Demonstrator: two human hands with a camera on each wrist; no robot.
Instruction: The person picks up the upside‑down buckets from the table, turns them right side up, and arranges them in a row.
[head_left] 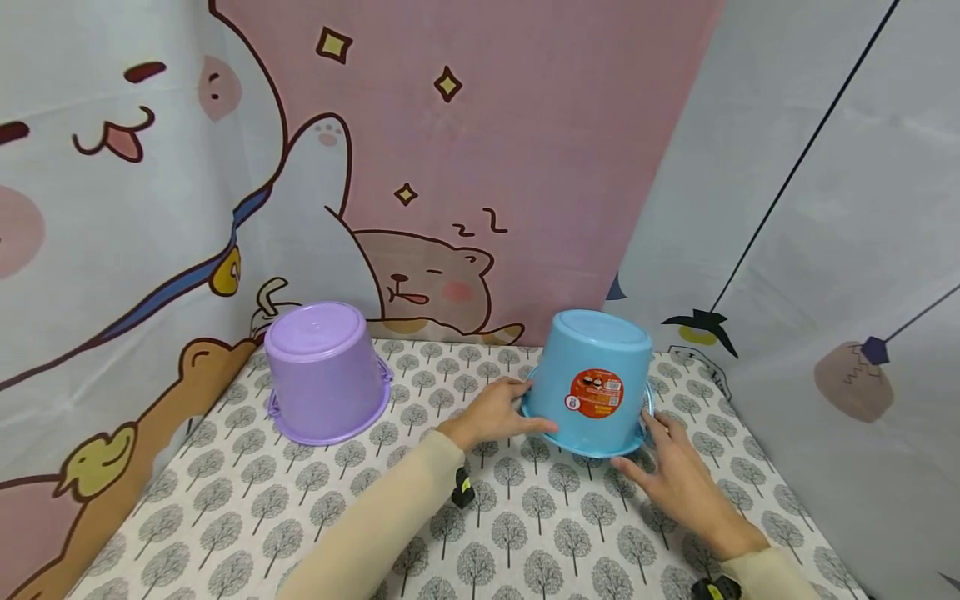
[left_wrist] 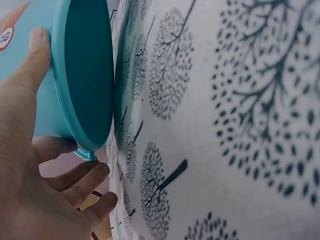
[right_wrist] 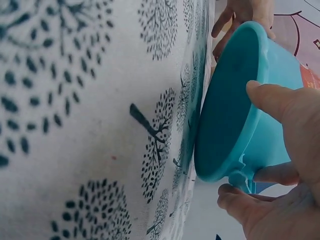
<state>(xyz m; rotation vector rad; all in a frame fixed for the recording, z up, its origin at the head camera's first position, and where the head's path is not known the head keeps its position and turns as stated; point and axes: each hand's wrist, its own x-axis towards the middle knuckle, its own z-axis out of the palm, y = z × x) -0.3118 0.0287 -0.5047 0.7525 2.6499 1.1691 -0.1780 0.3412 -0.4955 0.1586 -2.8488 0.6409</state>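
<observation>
A light blue plastic bucket (head_left: 570,400) with a red round label is upside down at the right of the table. Both wrist views look into its dark opening, the near part of the rim tilted up off the cloth. My left hand (head_left: 495,415) grips its left side, thumb (left_wrist: 36,60) on the outer wall just above the rim and fingers by the handle joint. On the right side my right hand (head_left: 678,475) holds the rim, thumb (right_wrist: 267,97) over the edge and fingers around the handle joint. A purple bucket (head_left: 322,383) stands upside down to the left, untouched.
A white cloth with grey trees (head_left: 472,508) covers the table. Behind it hangs a pink and white cartoon curtain (head_left: 525,150), with another pale curtain (head_left: 825,233) along the right side. Black wrist mounts (head_left: 462,490) sit at both sleeves.
</observation>
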